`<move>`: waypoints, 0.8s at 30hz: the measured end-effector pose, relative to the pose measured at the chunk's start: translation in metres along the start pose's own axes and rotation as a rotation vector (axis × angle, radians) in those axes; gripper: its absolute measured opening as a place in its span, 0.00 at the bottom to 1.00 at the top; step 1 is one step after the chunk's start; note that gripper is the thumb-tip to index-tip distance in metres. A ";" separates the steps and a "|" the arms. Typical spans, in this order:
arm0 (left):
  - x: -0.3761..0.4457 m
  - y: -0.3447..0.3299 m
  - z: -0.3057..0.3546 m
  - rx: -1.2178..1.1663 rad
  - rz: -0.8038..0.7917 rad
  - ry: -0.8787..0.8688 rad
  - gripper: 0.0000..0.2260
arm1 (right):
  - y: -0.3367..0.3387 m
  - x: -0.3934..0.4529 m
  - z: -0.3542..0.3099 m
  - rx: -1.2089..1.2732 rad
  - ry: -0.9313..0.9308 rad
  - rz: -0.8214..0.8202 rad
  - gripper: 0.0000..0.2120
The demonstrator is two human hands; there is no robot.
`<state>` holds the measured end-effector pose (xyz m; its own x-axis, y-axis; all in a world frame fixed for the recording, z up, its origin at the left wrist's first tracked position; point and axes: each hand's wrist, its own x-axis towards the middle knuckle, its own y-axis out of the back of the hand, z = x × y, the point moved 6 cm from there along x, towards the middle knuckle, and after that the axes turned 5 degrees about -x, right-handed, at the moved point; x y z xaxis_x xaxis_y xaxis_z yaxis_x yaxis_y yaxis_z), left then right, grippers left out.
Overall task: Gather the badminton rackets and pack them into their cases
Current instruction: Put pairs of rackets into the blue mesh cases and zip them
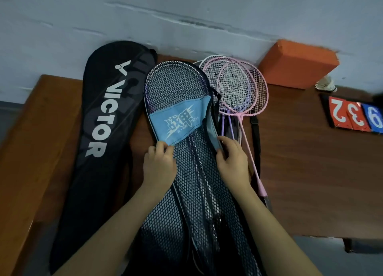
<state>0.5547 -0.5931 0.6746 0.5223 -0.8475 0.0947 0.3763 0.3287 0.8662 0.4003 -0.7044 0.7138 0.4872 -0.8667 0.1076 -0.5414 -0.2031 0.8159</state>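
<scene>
Where the wooden table's (310, 172) near edge cuts across the view, both forearms reach over it onto a mesh racket case (192, 192) lying lengthwise at the middle. The left hand (158, 166) pinches the near corner of the case's blue panel, printed with white Chinese characters; the right hand (232, 157) curls its fingers round the case's right edge. Just left lies a black case (97, 141) lettered VICTOR in white, its near end hanging past the table edge. Just right, pink rackets (238, 85) lie stacked, heads far. Bare wood stretches right of them. Far right sit score cards (356, 116) reading 2, 3, 9, a shuttlecock (326, 84), and an orange block (298, 63) against the wall.
</scene>
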 end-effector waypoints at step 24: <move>0.136 0.017 0.040 -0.664 -0.059 0.145 0.13 | -0.003 0.069 -0.030 0.329 -0.025 -0.065 0.07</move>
<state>0.6017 -0.7193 0.7220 0.5665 -0.8225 -0.0500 0.7728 0.5092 0.3788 0.4567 -0.7502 0.7357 0.5128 -0.8574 0.0439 -0.7040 -0.3907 0.5930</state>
